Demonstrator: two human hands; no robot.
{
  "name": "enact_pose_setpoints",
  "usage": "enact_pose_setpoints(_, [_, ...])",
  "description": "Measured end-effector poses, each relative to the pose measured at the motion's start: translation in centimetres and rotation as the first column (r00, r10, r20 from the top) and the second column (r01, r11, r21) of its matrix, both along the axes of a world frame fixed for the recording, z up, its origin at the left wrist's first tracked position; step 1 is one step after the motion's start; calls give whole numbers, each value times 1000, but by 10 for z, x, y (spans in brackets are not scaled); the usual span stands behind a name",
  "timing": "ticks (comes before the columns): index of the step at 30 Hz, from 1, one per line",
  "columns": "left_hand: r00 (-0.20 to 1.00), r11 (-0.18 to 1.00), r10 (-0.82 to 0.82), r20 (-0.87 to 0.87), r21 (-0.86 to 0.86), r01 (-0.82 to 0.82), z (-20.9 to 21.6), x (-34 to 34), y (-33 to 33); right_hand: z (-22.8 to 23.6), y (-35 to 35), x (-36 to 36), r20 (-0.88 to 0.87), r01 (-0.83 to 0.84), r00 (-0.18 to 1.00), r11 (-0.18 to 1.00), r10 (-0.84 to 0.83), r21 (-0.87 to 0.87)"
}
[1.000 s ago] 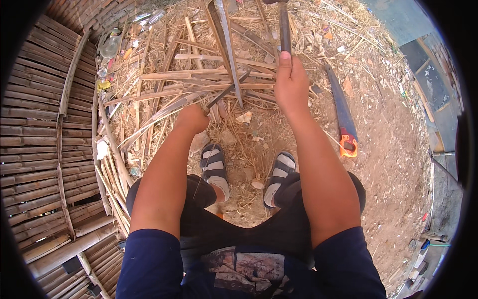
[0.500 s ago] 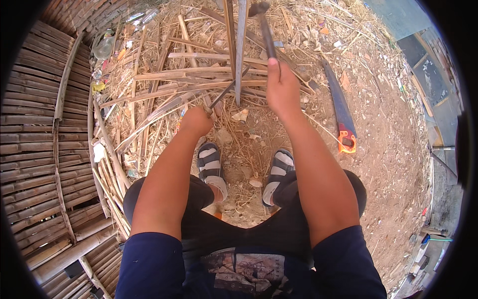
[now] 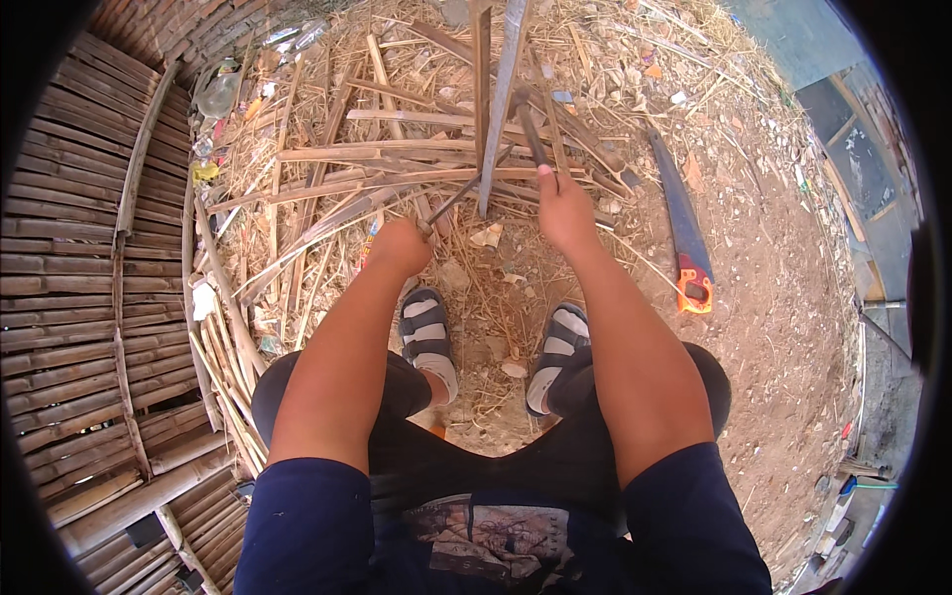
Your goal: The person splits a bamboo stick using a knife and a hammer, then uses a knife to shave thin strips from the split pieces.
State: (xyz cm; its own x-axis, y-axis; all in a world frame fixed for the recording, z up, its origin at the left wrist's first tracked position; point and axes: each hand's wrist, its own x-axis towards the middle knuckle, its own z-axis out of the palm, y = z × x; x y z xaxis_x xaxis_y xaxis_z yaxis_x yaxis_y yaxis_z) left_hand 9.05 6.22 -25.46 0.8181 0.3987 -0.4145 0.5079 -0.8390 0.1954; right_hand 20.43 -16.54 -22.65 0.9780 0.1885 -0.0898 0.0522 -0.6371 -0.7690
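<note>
My left hand (image 3: 401,246) is closed round the handle of a long dark blade (image 3: 458,203), seemingly a machete. The blade slants up and right to an upright bamboo pole, split into a brown strip (image 3: 483,79) and a greyish strip (image 3: 505,99) with a narrow gap between them. To the right of the pole, my right hand (image 3: 568,216) grips a hammer (image 3: 533,136) by its handle. The hammer's dark head is low, close to the pole and near the blade's far end. Whether it touches the blade, I cannot tell.
Split bamboo strips (image 3: 377,151) lie heaped across the straw-strewn ground ahead. A handsaw (image 3: 680,218) with an orange handle rests on the dirt at right. A bamboo slat wall (image 3: 64,297) runs along the left. My sandalled feet (image 3: 428,337) are set apart below my hands.
The hammer has come down from beyond the pole, its head now lower and nearer the blade. The pole's upper part appears shifted right. Both hands keep their grips.
</note>
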Motion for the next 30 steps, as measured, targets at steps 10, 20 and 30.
enact_pose_setpoints(10, [1000,1000,8,-8,-8,-8,6,7,4,-36,-5,-31,-75,-117,992,955,100,-272])
enact_pose_setpoints(20, [996,993,83,-32,-77,-86,16,-1,30,37,15,-7,92,-21,996,989,8,145])
enact_pose_setpoints(30, [997,999,44,-59,14,-44,-1,11,22,37,5,-2,70,-37,997,986,26,161])
